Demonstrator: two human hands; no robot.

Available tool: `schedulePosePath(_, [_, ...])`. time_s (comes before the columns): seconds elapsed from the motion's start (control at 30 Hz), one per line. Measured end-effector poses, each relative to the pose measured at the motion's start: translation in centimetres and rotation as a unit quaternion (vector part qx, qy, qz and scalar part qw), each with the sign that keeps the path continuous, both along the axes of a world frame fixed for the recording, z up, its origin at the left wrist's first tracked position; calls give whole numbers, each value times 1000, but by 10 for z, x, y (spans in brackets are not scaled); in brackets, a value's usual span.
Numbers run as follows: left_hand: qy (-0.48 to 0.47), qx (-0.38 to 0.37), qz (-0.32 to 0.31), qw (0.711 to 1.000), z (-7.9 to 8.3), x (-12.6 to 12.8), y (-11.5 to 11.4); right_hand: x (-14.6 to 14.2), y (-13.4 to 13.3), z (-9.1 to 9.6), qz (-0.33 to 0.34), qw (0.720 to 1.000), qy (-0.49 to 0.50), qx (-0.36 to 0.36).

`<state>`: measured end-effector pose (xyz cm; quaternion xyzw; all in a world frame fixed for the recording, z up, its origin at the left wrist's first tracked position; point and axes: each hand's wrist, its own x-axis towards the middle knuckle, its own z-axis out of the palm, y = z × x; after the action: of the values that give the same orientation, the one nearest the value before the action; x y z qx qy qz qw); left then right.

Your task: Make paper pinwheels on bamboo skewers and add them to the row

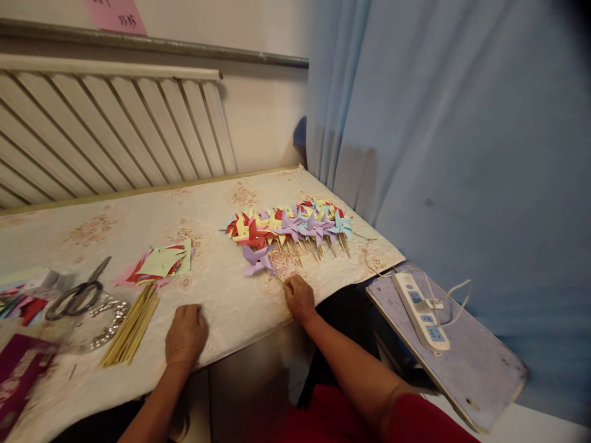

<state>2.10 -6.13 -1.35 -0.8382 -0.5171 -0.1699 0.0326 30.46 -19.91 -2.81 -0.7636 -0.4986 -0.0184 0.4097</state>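
Note:
My right hand (300, 298) pinches the stick of a purple paper pinwheel (257, 261), whose head lies just beyond my fingers. Behind it spreads a pile of finished pinwheels (290, 226) in red, yellow, purple and light blue, their sticks pointing toward me. My left hand (187, 334) rests on the table's near edge with its fingers curled under; whether anything is in them is hidden. Left of that hand lies a bundle of thin wooden sticks (130, 326). Just past the sticks is a stack of cut coloured paper pieces (161, 262).
Black scissors (76, 298) lie at the left beside a clear bag of shiny metal pins (108, 323). A purple box (23, 381) sits at the near left corner. On the right, a power strip (421, 312) rests on a stool (471, 351) beside a blue curtain (443, 154).

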Motion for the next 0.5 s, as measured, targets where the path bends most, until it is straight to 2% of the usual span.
schedulePosePath(0.5, [-8,-6,-4,1000,1,0,0,-1,-1,2,-1,1000,-8,-8])
